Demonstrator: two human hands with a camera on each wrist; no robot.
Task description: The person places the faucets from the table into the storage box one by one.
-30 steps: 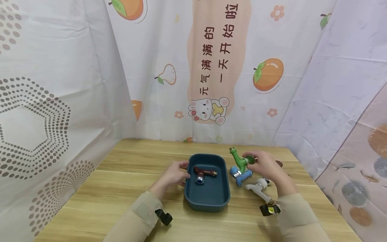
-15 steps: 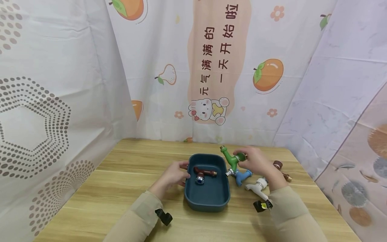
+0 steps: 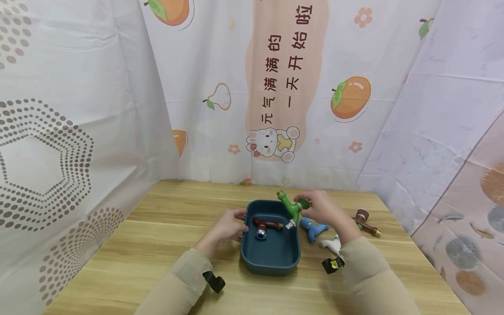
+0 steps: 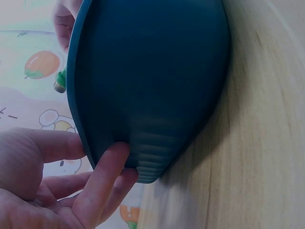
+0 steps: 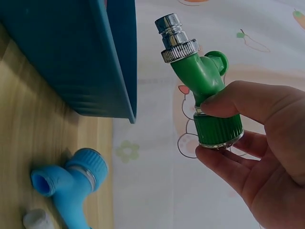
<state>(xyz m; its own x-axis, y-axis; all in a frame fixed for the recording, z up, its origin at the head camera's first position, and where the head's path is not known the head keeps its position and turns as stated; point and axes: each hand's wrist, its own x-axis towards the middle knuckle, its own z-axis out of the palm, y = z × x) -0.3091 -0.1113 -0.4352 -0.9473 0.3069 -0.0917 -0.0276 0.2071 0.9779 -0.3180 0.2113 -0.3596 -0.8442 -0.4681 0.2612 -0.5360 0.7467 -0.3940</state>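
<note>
My right hand (image 3: 318, 209) pinches a green tap (image 3: 292, 207) by its ribbed knob, with thumb and fingers around it. The tap is in the air over the right rim of a dark blue tray (image 3: 269, 256), its silver nozzle (image 5: 172, 33) pointing toward the tray. At the tray's left side, my left hand (image 3: 226, 228) holds the wall, thumb at the rim and fingers (image 4: 102, 183) against the outside. Inside the tray lies a dark red tap (image 3: 264, 225) with a silver end.
Right of the tray, a blue tap (image 3: 313, 229) and a white tap (image 3: 332, 245), partly hidden by the right arm, lie on the wooden table (image 3: 169, 245). Farther right is a brown tap (image 3: 366, 223) with a bit of green beside it. A printed curtain (image 3: 220, 144) hangs behind.
My right hand has carried the green tap leftward, from above the blue tap to the tray's right rim. The left hand and tray have stayed in place.
</note>
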